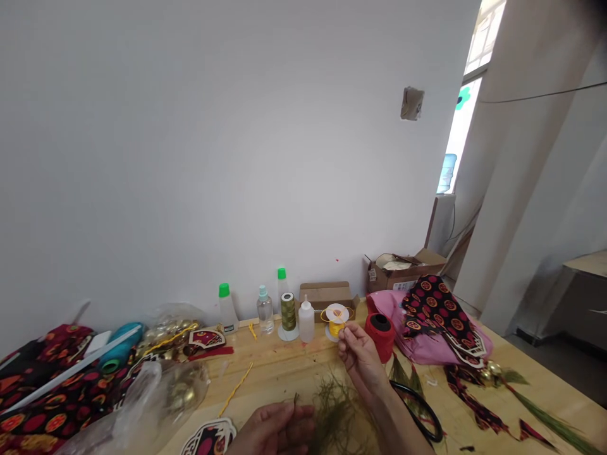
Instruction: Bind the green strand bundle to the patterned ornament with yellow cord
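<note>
My left hand (277, 428) is low in the middle, thumb and fingers pinched together. A short dark tip, apparently the end of green threads, sticks up from that pinch. Loose, tangled green threads (339, 411) spread over the table between my two hands. Higher and to the right, my right hand (358, 354) is closed in a pinch; whatever lies between its fingertips is too fine to make out. Just behind those fingertips stands a spool of yellow cord (336, 322). A red thread cone (380, 335) is right beside my right hand, and a black ring (420, 411) lies by the forearm.
Along the wall stand a green thread cone (288, 313), a white squeeze bottle (306, 321), a clear bottle (265, 309) and green-capped bottles (227, 309). Patterned fabric and plastic bags (142, 404) cover the left. Pink cloth (393, 309), a cardboard box (401, 272) and tassels occupy the right.
</note>
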Demonstrator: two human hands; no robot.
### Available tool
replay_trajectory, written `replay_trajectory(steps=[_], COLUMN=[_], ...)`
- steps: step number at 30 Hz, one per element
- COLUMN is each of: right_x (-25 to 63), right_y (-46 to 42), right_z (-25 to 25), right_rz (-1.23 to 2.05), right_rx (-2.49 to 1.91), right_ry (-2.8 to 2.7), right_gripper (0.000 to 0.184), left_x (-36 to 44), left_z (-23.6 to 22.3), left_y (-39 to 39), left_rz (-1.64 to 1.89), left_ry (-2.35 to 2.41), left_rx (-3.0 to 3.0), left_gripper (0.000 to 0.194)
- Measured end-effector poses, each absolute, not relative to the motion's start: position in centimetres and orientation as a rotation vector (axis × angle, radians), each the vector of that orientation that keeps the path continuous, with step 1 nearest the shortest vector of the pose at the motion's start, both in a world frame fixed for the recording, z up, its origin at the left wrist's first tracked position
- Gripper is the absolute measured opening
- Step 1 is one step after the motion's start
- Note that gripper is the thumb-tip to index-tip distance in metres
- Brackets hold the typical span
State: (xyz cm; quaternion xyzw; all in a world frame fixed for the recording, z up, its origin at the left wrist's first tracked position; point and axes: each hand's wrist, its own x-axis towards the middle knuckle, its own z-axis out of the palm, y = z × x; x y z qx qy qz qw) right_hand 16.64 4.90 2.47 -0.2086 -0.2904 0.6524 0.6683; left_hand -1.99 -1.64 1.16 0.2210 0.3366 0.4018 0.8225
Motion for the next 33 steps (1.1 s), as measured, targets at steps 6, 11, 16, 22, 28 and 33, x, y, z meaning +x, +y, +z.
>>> replay_trajectory(steps=[6, 11, 16, 22, 28, 33], right_x=[15.6, 14.6, 12.8, 14.4, 16.5, 17.0], right_y=[4.7, 4.2, 3.3, 4.5, 5.4, 5.1], right_z=[2.0, 1.8, 1.7, 1.7, 1.8, 2.3], right_rz=[1.533, 1.546, 1.501, 1.364, 1.309, 1.323], right_rx=[-0.509, -0.556, -0.678, -0.726, -0.698, -0.656], right_ry=[-0.793, -0.918, -1.141, -1.069, -0.944, -0.901], right_gripper=[0.021, 0.021, 0.02, 0.021, 0.023, 0.021], left_x=[-2.4, -1.9, -0.2, -1.0, -2.7, -3.0], left_z=[0.4, 0.7, 0.8, 1.0, 1.4, 1.5], left_y=[-0.5, -0.6, -0.9, -1.0, -0.9, -0.9], left_rz=[1.073, 1.183, 1.066, 1.142, 1.317, 1.317], left_ry=[0.894, 0.904, 0.889, 0.798, 0.727, 0.721], left_rx=[0.556, 0.758, 1.003, 0.755, 0.566, 0.561], left_gripper=[0.015, 0.013, 0.02, 0.016, 0.013, 0.011])
